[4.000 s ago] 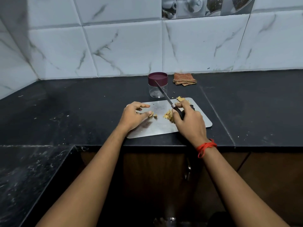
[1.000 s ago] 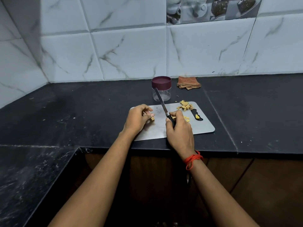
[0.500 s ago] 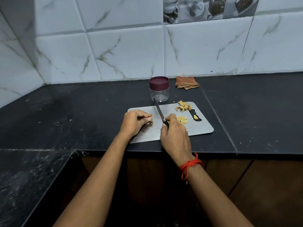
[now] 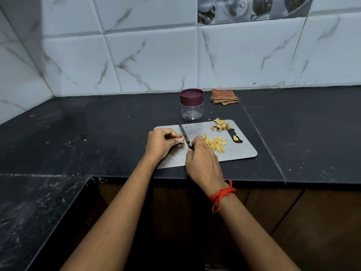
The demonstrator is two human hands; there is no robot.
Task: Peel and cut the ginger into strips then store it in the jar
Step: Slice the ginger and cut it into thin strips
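One head view carries everything. On the left part of the cutting board (image 4: 242, 153), the left hand (image 4: 162, 142) pinches a small, mostly hidden ginger stub (image 4: 182, 142) with curled fingers. The right hand (image 4: 203, 163), wrapped round the handle, sets the knife (image 4: 184, 135) just beside those fingertips. With so little ginger to hold, the blade could slip and nick them. Cut strips (image 4: 214, 144) lie at the board's middle, and the lidded jar (image 4: 191, 103) stands behind the board.

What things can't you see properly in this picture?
Head view, the only one:
The ginger piece: mostly hidden under the pinching fingertips of the left hand.
Handle of the knife: wrapped inside the right hand; only the blade shows.
The yellow bit in the handle hole of the cutting board: too small to tell peel from ginger.
The picture tile: cut off by the top edge.
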